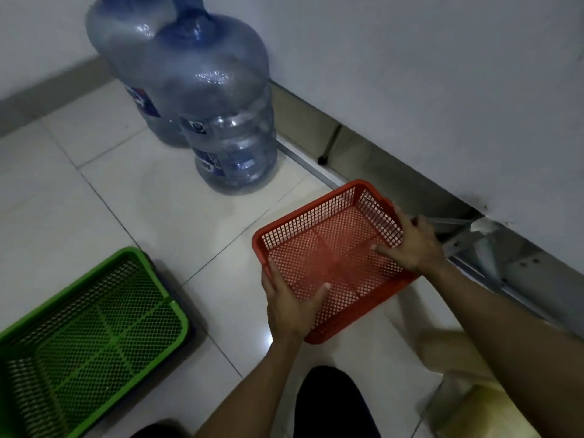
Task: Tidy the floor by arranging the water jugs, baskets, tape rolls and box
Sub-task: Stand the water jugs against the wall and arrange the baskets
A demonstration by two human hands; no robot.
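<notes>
A red mesh basket (319,248) is held just above the white floor tiles near the wall. My left hand (289,303) grips its near-left rim, thumb inside the basket. My right hand (410,243) grips the right rim, with the thumb inside and fingers over the edge. Two large blue water jugs (221,121) stand upright side by side in the corner, one behind the other. A green mesh basket (94,333) lies on the floor at the lower left, stacked on something dark blue beneath it.
A white wall or cabinet front (442,90) runs along the right, with a metal rail (316,165) at its base. A pale cardboard box (467,374) sits blurred under my right forearm. My dark-clad knees (328,403) show at the bottom.
</notes>
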